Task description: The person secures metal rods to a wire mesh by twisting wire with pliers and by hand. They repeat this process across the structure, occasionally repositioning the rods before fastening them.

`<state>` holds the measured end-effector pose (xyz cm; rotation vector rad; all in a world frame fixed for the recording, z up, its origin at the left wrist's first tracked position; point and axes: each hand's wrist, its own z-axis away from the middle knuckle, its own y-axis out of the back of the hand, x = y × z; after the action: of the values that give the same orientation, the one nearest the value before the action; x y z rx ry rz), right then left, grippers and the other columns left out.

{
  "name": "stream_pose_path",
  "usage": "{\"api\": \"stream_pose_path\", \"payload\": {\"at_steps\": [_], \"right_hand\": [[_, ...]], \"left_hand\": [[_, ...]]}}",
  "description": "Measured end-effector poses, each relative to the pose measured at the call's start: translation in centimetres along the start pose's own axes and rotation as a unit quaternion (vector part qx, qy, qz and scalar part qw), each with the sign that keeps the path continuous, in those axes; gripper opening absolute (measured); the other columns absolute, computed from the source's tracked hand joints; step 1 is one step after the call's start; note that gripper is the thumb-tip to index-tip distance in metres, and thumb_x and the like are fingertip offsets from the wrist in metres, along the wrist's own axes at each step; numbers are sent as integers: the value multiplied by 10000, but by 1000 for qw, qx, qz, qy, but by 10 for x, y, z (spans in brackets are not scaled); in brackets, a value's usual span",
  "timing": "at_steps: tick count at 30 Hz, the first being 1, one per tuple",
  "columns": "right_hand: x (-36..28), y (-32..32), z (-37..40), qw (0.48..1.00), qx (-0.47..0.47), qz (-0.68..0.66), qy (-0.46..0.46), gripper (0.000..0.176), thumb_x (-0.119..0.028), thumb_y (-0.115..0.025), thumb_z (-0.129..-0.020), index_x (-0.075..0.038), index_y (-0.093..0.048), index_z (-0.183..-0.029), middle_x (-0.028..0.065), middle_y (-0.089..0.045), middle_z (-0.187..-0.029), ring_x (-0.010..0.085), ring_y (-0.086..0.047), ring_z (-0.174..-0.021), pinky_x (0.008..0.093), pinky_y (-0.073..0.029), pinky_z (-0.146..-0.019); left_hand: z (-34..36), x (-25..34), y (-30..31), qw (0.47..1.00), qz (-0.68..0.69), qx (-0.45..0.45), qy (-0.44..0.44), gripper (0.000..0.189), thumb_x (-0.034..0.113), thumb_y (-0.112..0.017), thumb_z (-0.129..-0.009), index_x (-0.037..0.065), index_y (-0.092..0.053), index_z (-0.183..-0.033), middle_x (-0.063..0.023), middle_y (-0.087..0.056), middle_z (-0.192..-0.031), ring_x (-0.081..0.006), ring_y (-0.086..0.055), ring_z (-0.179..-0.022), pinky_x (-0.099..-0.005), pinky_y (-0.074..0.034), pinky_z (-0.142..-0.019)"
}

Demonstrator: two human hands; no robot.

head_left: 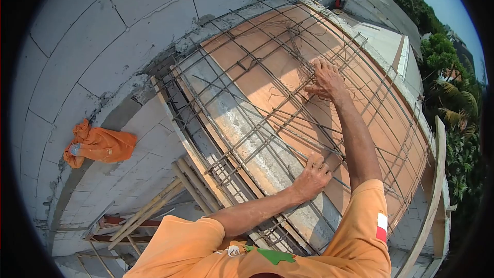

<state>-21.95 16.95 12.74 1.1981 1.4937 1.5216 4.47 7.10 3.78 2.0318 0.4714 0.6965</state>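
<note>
A grid of thin steel bars (pixel 257 74) lies over orange-brown boards (pixel 242 51) and a grey concrete strip (pixel 242 123). My left hand (pixel 312 177) is closed at the near side of the grid, by a bar; what it grips, if anything, is hidden. Farther out, my right hand (pixel 327 80) reaches down with bent fingers to a tangle of thin wire (pixel 296 38) on the bars. Its fingertips are partly hidden, and whether they hold wire is too small to tell.
Grey block walls (pixel 149 0) rise at the left, where an orange cloth (pixel 105 144) hangs on a ledge. Below are wooden poles (pixel 149 211) and a narrow trench with bars. A curved plank (pixel 437 190) stands at the right edge, with trees (pixel 447 56) beyond.
</note>
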Motion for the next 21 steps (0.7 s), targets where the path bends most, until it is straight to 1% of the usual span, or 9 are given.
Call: {"api": "stream_pose_path", "payload": {"at_steps": [1, 6, 8, 9, 11, 14, 18, 20, 21], "right_hand": [[2, -5, -6, 998, -51, -23, -13, 1215, -639, -801, -662, 40, -219, -1483, 286, -329, -1483, 417, -380, -1368, 493, -363, -1142], [3, -21, -2, 996, -13, -78, -43, 1273, -630, -804, -669, 87, -146, -1490, 323, -261, -1519, 441, -418, -1341, 444, -428, -1096], [7, -49, -3, 991, 54, -97, -72, 1224, -640, -792, -679, 102, -218, -1466, 328, -415, -1409, 449, -524, -1222, 468, -478, -1013], [7, -44, -4, 991, 52, -96, -72, 1224, -640, -792, -679, 102, -218, -1466, 328, -415, -1409, 449, -524, -1222, 468, -478, -1013], [7, -28, -4, 991, -14, -115, -73, 1059, -657, -771, -697, 92, -407, -1352, 302, -553, -1220, 426, -582, -1107, 494, -498, -913], [13, -26, -6, 992, -11, -105, -66, 922, -687, -740, -710, 75, -523, -1182, 258, -609, -1049, 393, -596, -1042, 509, -494, -849], [12, -39, -17, 984, -31, -127, -124, 853, -702, -689, -751, 62, -540, -1098, 255, -616, -1048, 390, -598, -1058, 510, -497, -855], [7, -53, -13, 994, 46, -62, -73, 803, -670, -636, -815, 65, -520, -1116, 257, -621, -1033, 398, -611, -1028, 539, -489, -855], [5, -50, -11, 993, 32, -83, -81, 716, -570, -670, -843, 61, -501, -1137, 256, -626, -1037, 405, -619, -1020, 564, -481, -852]], "left_hand": [[0, -1, 0, 1000, 0, 0, 4, 187, 91, -646, -771, 6, -661, -937, -176, -605, -1016, -387, -518, -1193, -630, -321, -1083], [-2, 1, 8, 1000, 17, -5, 10, 179, 87, -666, -758, 2, -664, -916, -188, -603, -1043, -384, -510, -1206, -641, -325, -1079], [-2, 0, 9, 1000, 18, -20, 7, 193, 80, -666, -757, 0, -660, -932, -190, -600, -1052, -386, -509, -1208, -643, -321, -1081], [-2, -1, 9, 999, 18, -37, 4, 207, 72, -666, -756, -1, -656, -949, -193, -597, -1061, -388, -507, -1209, -645, -318, -1083], [0, 0, 7, 999, 24, -23, 7, 210, 66, -662, -755, -4, -654, -953, -197, -595, -1065, -390, -506, -1212, -646, -319, -1083], [-1, 1, 6, 1000, 30, -2, 6, 209, 54, -655, -755, -9, -651, -954, -204, -593, -1070, -396, -506, -1213, -649, -322, -1081], [-3, -1, 9, 999, 37, -7, 4, 196, 41, -647, -759, -15, -650, -947, -218, -590, -1077, -407, -516, -1201, -655, -328, -1075], [-2, -2, 8, 999, 44, -15, 3, 199, 39, -649, -756, -16, -650, -947, -221, -591, -1073, -411, -517, -1202, -658, -327, -1074], [-2, -2, 7, 999, 49, -22, 6, 202, 37, -651, -752, -17, -651, -947, -224, -592, -1069, -414, -518, -1203, -660, -326, -1073]]}}
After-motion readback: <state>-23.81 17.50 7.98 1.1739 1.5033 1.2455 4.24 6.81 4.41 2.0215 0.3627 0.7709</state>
